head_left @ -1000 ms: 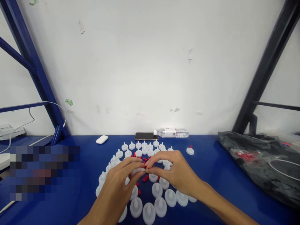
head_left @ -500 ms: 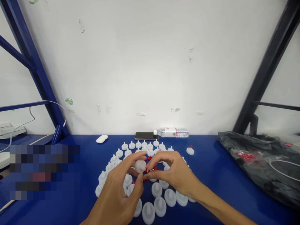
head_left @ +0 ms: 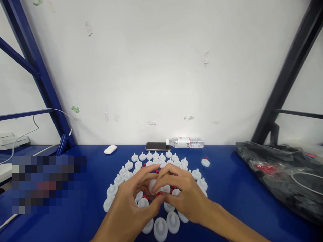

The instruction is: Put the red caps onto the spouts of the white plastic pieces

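Between the fingers of my left hand (head_left: 137,198) is a translucent white nozzle cap (head_left: 152,186), tilted on its side. My right hand (head_left: 180,188) meets it from the right, pinching a small red tip (head_left: 158,193) at the cap's narrow end. Whether the red tip sits on the nozzle is hidden by my fingers. Under and around both hands, several more white nozzle caps (head_left: 160,229) stand on the blue table, nozzles up. Small red tips (head_left: 146,197) lie scattered among them in the middle.
A white cap with a red tip (head_left: 205,162) stands apart at right. Along the wall lie a white case (head_left: 110,149), a phone (head_left: 155,146) and a water bottle (head_left: 189,142). A black plastic bag (head_left: 282,181) with red pieces covers the right side. Blue frame posts (head_left: 42,77) rise at left.
My right hand has moved down and closed in on the nozzle cap, bringing a red tip to its narrow end. My left thumb has shifted right; the hands now touch.
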Demonstrator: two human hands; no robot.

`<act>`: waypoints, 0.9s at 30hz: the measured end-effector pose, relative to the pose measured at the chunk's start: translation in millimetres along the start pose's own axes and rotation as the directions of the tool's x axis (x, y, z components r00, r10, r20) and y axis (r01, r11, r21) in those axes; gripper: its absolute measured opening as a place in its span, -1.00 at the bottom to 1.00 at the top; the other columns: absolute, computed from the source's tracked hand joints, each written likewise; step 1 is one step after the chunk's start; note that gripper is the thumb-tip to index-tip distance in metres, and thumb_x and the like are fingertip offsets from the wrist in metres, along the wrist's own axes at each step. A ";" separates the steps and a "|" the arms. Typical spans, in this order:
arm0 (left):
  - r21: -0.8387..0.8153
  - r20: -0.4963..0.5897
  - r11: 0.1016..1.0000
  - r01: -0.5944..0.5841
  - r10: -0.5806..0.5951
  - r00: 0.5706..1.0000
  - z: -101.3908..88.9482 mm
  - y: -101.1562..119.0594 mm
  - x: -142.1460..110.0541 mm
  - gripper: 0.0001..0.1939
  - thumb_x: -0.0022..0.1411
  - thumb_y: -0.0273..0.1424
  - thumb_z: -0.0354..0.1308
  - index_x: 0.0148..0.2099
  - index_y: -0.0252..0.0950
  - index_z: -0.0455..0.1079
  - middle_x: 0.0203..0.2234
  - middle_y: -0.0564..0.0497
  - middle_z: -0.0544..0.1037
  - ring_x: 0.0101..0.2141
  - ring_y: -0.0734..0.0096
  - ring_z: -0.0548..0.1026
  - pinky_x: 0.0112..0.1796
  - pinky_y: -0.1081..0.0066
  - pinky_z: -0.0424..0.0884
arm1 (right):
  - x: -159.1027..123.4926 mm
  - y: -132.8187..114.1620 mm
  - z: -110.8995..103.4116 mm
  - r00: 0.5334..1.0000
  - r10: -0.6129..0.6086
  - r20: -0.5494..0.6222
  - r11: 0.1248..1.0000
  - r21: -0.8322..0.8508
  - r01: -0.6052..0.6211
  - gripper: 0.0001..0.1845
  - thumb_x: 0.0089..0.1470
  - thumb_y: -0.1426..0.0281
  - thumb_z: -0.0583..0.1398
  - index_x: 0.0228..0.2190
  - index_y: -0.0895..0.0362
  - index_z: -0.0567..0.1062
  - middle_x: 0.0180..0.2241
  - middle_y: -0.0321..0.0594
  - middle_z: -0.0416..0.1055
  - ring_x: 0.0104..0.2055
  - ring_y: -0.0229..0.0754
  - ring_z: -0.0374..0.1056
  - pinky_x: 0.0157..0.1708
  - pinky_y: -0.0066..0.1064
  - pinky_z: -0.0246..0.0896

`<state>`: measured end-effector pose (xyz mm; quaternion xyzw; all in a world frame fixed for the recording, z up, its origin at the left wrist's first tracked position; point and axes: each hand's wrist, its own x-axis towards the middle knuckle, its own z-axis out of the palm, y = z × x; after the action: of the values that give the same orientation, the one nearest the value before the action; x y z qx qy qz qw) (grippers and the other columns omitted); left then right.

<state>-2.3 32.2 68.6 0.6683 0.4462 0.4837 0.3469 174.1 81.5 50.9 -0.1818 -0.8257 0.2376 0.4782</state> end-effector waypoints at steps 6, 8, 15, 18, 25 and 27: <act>-0.005 -0.092 1.000 -0.006 0.005 0.996 3.2 12.1 -3.0 -0.49 0.04 -0.47 0.30 0.08 -0.11 0.47 -0.29 0.13 0.67 -0.43 0.48 0.50 -0.35 0.46 0.46 | -0.4 -5.2 -0.4 0.996 -0.087 0.015 0.995 -0.048 0.087 -0.75 0.11 0.64 0.28 -0.29 0.03 0.61 -0.25 -0.25 0.47 -0.25 -0.24 0.44 -0.23 -0.41 0.38; -0.002 -0.110 1.000 -0.005 0.005 0.994 4.0 12.9 -4.5 -0.49 0.02 -0.47 0.30 0.07 -0.11 0.46 -0.33 0.14 0.66 -0.44 0.47 0.49 -0.37 0.46 0.42 | -0.2 -6.3 0.3 0.993 -0.116 0.004 0.992 -0.050 0.116 -0.81 0.16 0.59 0.27 -0.30 0.05 0.60 -0.26 -0.23 0.49 -0.25 -0.24 0.46 -0.23 -0.41 0.40; -0.035 -0.123 0.999 0.024 -0.028 0.992 6.8 9.2 -4.6 -0.49 -0.04 -0.47 0.30 0.03 -0.18 0.50 -0.28 0.07 0.68 -0.45 0.48 0.47 -0.42 0.47 0.36 | 1.3 -8.6 2.8 0.974 -0.221 -0.038 0.974 -0.052 0.219 -0.88 0.21 0.55 0.26 -0.33 0.13 0.59 -0.31 -0.20 0.55 -0.28 -0.24 0.50 -0.22 -0.44 0.45; -0.063 -0.159 0.997 0.044 -0.054 0.986 8.3 10.8 -4.6 -0.57 -0.07 -0.47 0.30 -0.06 -0.21 0.54 -0.25 0.05 0.68 -0.43 0.48 0.50 -0.41 0.49 0.39 | -0.1 -8.7 3.3 0.972 -0.231 -0.039 0.972 -0.053 0.229 -0.89 0.23 0.52 0.25 -0.31 0.13 0.60 -0.32 -0.19 0.56 -0.30 -0.26 0.51 -0.24 -0.47 0.46; -0.063 -0.125 0.998 0.006 -0.014 0.992 9.5 12.8 -6.9 -0.53 -0.01 -0.49 0.24 0.02 -0.20 0.51 -0.29 0.10 0.66 -0.42 0.49 0.50 -0.35 0.48 0.43 | -2.7 -9.2 3.1 0.946 -0.311 -0.095 0.945 -0.135 0.297 -0.88 0.19 0.58 0.27 -0.26 0.15 0.58 -0.36 -0.20 0.60 -0.31 -0.24 0.51 -0.24 -0.45 0.45; -0.050 -0.089 0.999 0.000 -0.005 0.996 9.4 9.8 -8.0 -0.42 0.01 -0.49 0.21 0.14 -0.19 0.44 -0.18 0.05 0.66 -0.38 0.46 0.51 -0.29 0.44 0.46 | -2.1 -10.7 1.8 0.930 -0.352 -0.105 0.929 -0.163 0.333 -0.87 0.17 0.61 0.28 -0.30 0.17 0.58 -0.38 -0.20 0.60 -0.34 -0.24 0.50 -0.26 -0.43 0.44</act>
<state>8.2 20.9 71.9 0.6365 0.4497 0.5237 0.3440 172.7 71.2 54.7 -0.0837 -0.8259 0.0784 0.5521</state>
